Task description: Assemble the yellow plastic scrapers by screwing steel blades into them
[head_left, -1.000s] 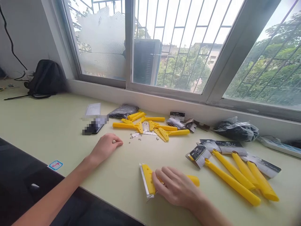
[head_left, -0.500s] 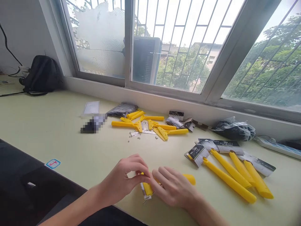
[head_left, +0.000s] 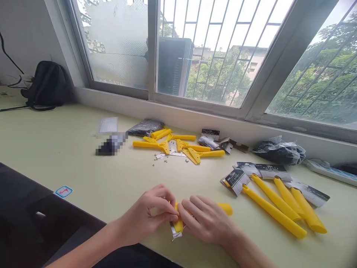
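left grip (head_left: 153,208): bare | right grip (head_left: 205,219): bare | both forearms (head_left: 92,240): uncovered

Looks like a small workroom, light assembly/packing type; could be an office corner, can't tell for sure. Evidence: long pale-green surface (head_left: 69,149) along the window frame (head_left: 153,52). Several near-identical yellow scrapers (head_left: 147,144) piled loose, with tiny metal fittings (head_left: 166,161) scattered beside them. More yellow handles (head_left: 275,212) at right with printed cards (head_left: 273,171). Filled plastic bag (head_left: 280,150) near the sill. Marked sticker (head_left: 64,191) on the front edge. Black backpack (head_left: 50,83) at far left. Bars (head_left: 215,23), greenery (head_left: 329,74) outside.
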Demonstrator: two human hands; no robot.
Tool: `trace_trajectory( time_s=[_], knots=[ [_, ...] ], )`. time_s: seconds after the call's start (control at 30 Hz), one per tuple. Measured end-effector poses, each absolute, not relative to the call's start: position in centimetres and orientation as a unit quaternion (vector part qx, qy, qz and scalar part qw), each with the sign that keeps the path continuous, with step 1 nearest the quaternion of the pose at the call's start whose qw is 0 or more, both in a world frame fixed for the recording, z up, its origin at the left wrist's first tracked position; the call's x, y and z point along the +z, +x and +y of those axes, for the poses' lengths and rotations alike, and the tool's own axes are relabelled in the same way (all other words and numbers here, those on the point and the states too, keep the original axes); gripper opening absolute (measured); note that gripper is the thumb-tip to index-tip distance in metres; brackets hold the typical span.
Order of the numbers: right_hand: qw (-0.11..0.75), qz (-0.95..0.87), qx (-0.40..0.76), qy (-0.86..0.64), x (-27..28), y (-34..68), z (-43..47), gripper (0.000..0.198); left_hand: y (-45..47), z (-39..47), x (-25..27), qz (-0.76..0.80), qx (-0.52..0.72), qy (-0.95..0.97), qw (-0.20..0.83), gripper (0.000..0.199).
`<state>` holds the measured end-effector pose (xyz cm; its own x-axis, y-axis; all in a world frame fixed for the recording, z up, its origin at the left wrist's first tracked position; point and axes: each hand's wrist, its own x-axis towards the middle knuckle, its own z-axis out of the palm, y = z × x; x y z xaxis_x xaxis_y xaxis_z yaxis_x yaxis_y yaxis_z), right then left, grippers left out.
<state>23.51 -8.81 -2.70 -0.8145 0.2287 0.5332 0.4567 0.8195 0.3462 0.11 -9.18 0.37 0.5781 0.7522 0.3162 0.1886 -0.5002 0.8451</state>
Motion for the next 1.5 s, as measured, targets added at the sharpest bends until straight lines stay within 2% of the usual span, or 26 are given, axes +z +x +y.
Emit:
trace_trajectory(
  time_s=[0.17, 0.27, 0.3, 0.5, 0.73, 0.83, 0.9, 1.07, 1.23, 1.5],
  knots=[
    [0.274, -0.918, -0.194, -0.209, -2.7, 23.4, -8.8, 0.016, -1.0, -9.0, 0.1, 0.232, 0.338, 0.833, 0.372, 0.015],
    [0.315, -0.915, -0.124, -0.222, -2.4, 23.3, -9.0, 0.015, -1.3, -8.6, -0.4, 0.192, 0.353, 0.828, 0.392, 0.049],
    [0.329, -0.912, -0.097, -0.227, -2.3, 23.3, -9.1, 0.015, -1.3, -8.6, -0.6, 0.189, 0.358, 0.823, 0.399, 0.053],
    [0.387, -0.888, 0.043, -0.246, -1.6, 22.4, -9.5, 0.007, -0.5, -9.2, -0.7, 0.250, 0.372, 0.755, 0.479, 0.022],
    [0.414, -0.850, 0.157, -0.286, -1.2, 22.2, -9.3, 0.004, -0.3, -9.4, 0.0, 0.283, 0.345, 0.753, 0.484, 0.023],
    [0.429, -0.827, 0.192, -0.310, -0.7, 22.0, -8.7, 0.007, 0.0, -9.4, -0.3, 0.303, 0.355, 0.717, 0.518, 0.020],
    [0.440, -0.813, 0.198, -0.325, -0.3, 22.1, -8.2, 0.007, 0.2, -9.2, -0.6, 0.314, 0.370, 0.683, 0.546, 0.023],
    [0.484, -0.765, 0.182, -0.384, -0.1, 23.8, -6.5, 0.032, 0.4, -8.5, -1.1, 0.328, 0.375, 0.600, 0.627, 0.030],
    [0.429, -0.718, 0.059, -0.545, -1.0, 26.5, -3.8, 0.045, 0.3, -8.0, -1.2, 0.339, 0.373, 0.530, 0.682, 0.039],
    [0.368, -0.802, 0.061, -0.466, -3.8, 28.1, -1.0, 0.040, 0.3, -7.7, -1.5, 0.336, 0.401, 0.493, 0.695, 0.037]
  ],
)
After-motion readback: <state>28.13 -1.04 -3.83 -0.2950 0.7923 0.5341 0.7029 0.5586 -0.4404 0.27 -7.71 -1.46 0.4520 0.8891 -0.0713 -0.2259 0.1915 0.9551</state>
